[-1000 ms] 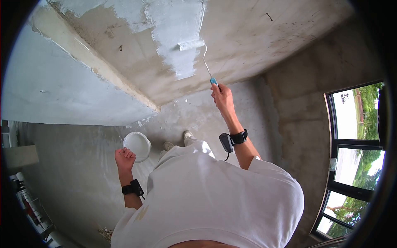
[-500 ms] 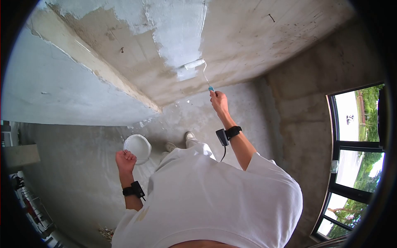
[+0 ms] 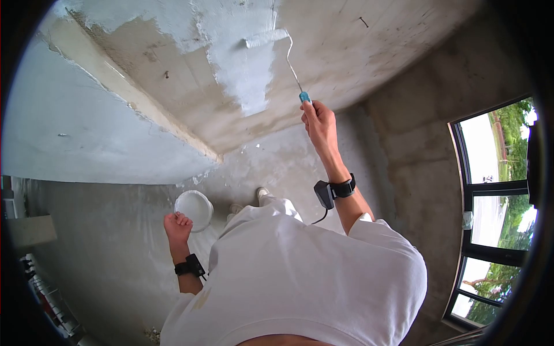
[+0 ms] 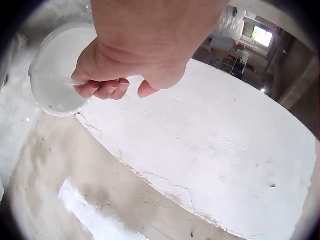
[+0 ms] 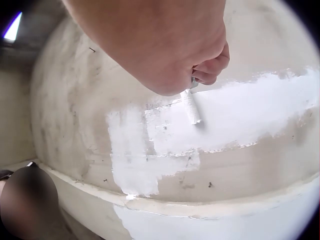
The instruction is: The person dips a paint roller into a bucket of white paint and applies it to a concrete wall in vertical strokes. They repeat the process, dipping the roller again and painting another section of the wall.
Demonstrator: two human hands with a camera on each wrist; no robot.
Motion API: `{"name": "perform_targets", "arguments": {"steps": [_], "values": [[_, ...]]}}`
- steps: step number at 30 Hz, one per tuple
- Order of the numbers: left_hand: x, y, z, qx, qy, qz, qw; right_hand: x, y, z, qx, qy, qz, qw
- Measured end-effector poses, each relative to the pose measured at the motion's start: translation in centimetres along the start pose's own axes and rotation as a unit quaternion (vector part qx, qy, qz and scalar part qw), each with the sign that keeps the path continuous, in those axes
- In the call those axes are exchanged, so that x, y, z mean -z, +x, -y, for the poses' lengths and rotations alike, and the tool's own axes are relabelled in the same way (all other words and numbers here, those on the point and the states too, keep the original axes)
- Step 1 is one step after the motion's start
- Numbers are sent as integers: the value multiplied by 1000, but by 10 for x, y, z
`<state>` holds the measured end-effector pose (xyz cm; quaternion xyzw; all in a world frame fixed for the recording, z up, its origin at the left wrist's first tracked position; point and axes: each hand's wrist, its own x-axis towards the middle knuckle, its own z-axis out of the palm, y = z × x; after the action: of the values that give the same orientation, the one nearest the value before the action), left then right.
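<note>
My right hand (image 3: 321, 130) grips the blue handle (image 3: 304, 97) of a paint roller, whose white sleeve (image 3: 266, 38) lies against a white-painted strip (image 3: 241, 63) of the bare wall. In the right wrist view the fingers of my right hand (image 5: 175, 45) are curled, and the roller sleeve (image 5: 190, 107) rests over white paint. My left hand (image 3: 178, 227) is at the left of a round white bucket (image 3: 210, 215). In the left wrist view, the bucket's thin handle (image 4: 62, 79) runs into the curled fingers of my left hand (image 4: 135, 55).
A protruding wall edge (image 3: 167, 118) borders a light painted wall (image 3: 98, 127) on the left. Nails stick out of the bare wall (image 3: 340, 63). Dark-framed windows (image 3: 496, 219) are on the right. A grey floor (image 3: 127, 230) lies below, with shelving at the far left.
The roller moved down the painted strip, then back up higher than before, my right arm following it. My left hand and the bucket have barely shifted.
</note>
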<state>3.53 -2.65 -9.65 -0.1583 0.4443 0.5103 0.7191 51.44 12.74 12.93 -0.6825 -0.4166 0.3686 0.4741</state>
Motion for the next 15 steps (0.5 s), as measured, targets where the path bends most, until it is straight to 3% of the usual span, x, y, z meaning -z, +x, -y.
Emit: {"name": "perform_targets", "arguments": {"steps": [15], "values": [[2,2,0,-11,2,14,1000,0,11,97,144,69,0,987]]}}
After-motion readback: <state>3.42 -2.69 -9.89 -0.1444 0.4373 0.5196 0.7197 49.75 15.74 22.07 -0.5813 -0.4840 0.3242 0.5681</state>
